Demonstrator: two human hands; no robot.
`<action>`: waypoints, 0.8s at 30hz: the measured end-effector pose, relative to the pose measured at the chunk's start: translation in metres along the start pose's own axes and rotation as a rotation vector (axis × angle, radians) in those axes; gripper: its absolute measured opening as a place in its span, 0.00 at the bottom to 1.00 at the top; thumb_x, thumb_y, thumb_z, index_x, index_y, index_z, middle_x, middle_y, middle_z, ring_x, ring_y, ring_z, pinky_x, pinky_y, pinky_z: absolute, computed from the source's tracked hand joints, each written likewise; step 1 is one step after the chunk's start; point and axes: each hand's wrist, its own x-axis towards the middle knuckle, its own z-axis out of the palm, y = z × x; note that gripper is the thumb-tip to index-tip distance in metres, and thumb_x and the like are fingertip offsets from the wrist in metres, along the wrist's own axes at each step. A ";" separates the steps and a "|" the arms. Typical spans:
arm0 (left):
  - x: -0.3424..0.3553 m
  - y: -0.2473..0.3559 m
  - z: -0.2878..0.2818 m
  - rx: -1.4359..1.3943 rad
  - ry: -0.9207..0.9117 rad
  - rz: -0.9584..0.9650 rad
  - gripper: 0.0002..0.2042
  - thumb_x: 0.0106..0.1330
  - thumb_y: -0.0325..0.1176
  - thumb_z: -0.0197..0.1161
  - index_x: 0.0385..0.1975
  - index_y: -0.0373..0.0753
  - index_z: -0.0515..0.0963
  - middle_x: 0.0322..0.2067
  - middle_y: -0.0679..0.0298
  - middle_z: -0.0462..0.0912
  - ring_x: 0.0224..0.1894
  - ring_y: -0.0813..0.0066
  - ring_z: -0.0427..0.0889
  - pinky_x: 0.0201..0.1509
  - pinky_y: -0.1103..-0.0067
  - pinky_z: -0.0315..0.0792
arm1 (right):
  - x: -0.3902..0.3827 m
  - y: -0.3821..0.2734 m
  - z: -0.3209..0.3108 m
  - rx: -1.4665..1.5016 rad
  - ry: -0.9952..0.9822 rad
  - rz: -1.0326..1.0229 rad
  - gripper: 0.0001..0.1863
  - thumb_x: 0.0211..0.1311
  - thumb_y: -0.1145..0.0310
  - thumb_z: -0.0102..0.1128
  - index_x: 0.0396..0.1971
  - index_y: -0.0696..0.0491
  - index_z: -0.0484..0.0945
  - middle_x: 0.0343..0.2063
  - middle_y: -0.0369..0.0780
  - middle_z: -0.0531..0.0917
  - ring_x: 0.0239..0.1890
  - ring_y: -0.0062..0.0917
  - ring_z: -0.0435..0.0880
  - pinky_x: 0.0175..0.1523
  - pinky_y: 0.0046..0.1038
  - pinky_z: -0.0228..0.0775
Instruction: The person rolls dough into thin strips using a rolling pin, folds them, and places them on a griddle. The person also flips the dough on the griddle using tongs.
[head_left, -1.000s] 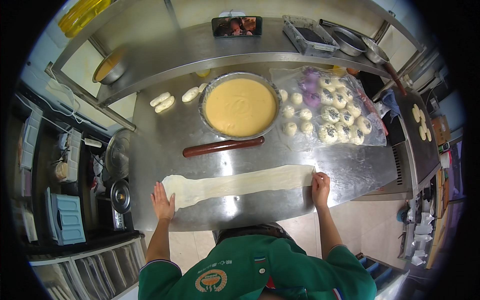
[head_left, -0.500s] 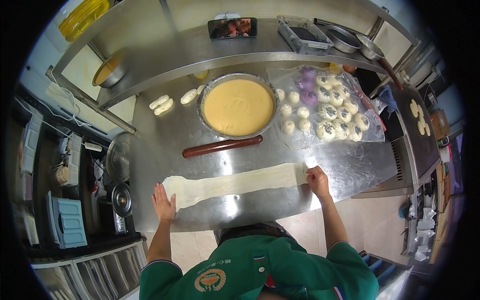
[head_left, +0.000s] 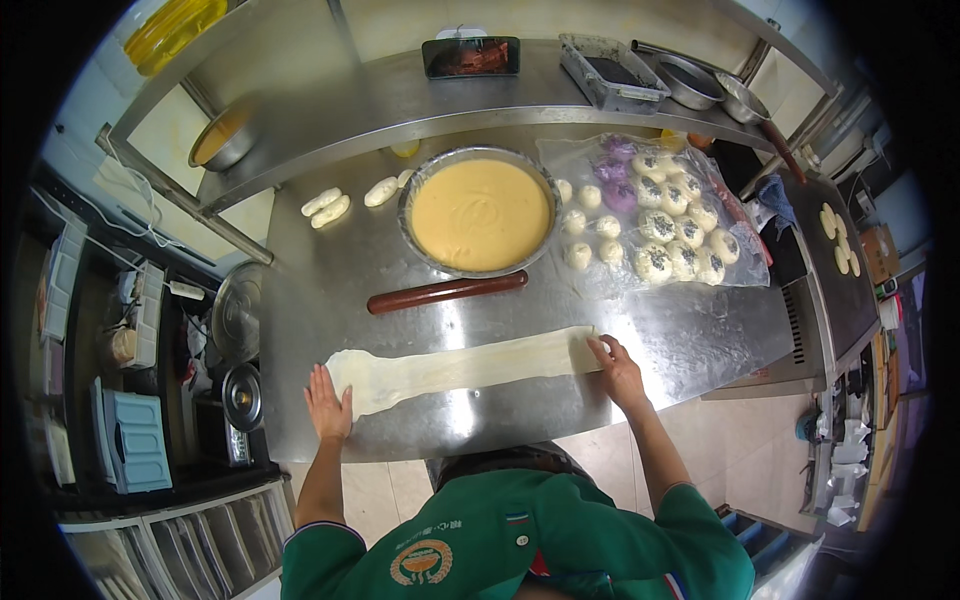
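Note:
A long, thin strip of pale dough (head_left: 470, 362) lies crosswise on the steel counter (head_left: 540, 420). My left hand (head_left: 328, 402) rests flat and open at its left end, fingertips at the dough's edge. My right hand (head_left: 615, 368) pinches the right end, which is slightly lifted. Just beyond the strip is a brown rolling pin (head_left: 447, 293), and behind that a large bowl of yellow batter (head_left: 478, 213). On plastic sheeting at the right sit several white, speckled and purple dough balls (head_left: 656, 227).
Several small dough pieces (head_left: 330, 205) lie at back left. The overhead shelf (head_left: 390, 118) holds a phone (head_left: 470, 57), a clear tub (head_left: 612, 75), pans (head_left: 688, 85) and a metal bowl (head_left: 225, 145). A griddle (head_left: 855, 300) with oval dough pieces stands at right.
My right hand has moved leftward with the pinched end, and the strip's right end now finishes farther left, so the strip looks shorter. My left hand has stayed at the left end.

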 end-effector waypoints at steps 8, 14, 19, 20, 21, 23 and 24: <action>-0.001 0.000 -0.002 0.013 0.003 0.007 0.37 0.67 0.46 0.56 0.72 0.36 0.51 0.74 0.55 0.51 0.76 0.59 0.48 0.77 0.59 0.39 | 0.017 -0.002 0.010 0.471 0.094 0.312 0.18 0.53 0.82 0.56 0.46 0.57 0.77 0.44 0.48 0.79 0.47 0.38 0.79 0.46 0.37 0.74; 0.000 0.002 -0.004 0.000 0.009 0.015 0.37 0.67 0.46 0.56 0.72 0.36 0.51 0.74 0.55 0.51 0.76 0.58 0.48 0.77 0.59 0.39 | -0.009 -0.037 0.042 0.156 0.028 -0.259 0.30 0.58 0.78 0.55 0.63 0.60 0.65 0.62 0.57 0.67 0.64 0.54 0.66 0.69 0.45 0.60; 0.001 0.002 -0.004 -0.011 -0.006 -0.005 0.38 0.68 0.47 0.56 0.72 0.36 0.51 0.74 0.56 0.51 0.76 0.59 0.48 0.77 0.59 0.39 | -0.012 -0.045 0.057 0.184 0.120 -0.099 0.29 0.59 0.79 0.53 0.63 0.59 0.66 0.63 0.54 0.68 0.67 0.49 0.65 0.70 0.43 0.59; 0.000 0.002 -0.004 -0.010 -0.011 -0.007 0.38 0.68 0.48 0.55 0.73 0.36 0.51 0.74 0.56 0.51 0.76 0.59 0.48 0.77 0.59 0.38 | -0.012 -0.051 0.056 0.193 0.094 -0.151 0.28 0.59 0.79 0.53 0.63 0.58 0.67 0.62 0.53 0.69 0.67 0.48 0.66 0.70 0.43 0.60; 0.000 0.003 -0.005 -0.008 -0.016 -0.011 0.38 0.68 0.48 0.55 0.73 0.36 0.51 0.74 0.56 0.51 0.76 0.59 0.47 0.77 0.59 0.38 | -0.014 -0.056 0.053 0.216 0.061 -0.275 0.27 0.57 0.81 0.52 0.60 0.58 0.70 0.60 0.51 0.72 0.64 0.48 0.69 0.67 0.42 0.63; -0.001 0.004 -0.005 -0.016 -0.016 -0.012 0.38 0.68 0.48 0.55 0.73 0.36 0.51 0.74 0.56 0.51 0.76 0.59 0.47 0.78 0.59 0.38 | -0.005 -0.059 0.044 0.111 0.105 -0.191 0.27 0.55 0.81 0.54 0.59 0.58 0.71 0.60 0.50 0.73 0.61 0.47 0.72 0.64 0.41 0.66; 0.001 0.005 -0.005 -0.025 -0.011 -0.010 0.38 0.68 0.48 0.55 0.73 0.37 0.51 0.74 0.56 0.50 0.76 0.59 0.47 0.78 0.59 0.38 | -0.003 -0.058 0.041 0.056 0.125 -0.150 0.28 0.53 0.81 0.54 0.58 0.58 0.72 0.60 0.49 0.74 0.59 0.47 0.73 0.63 0.40 0.68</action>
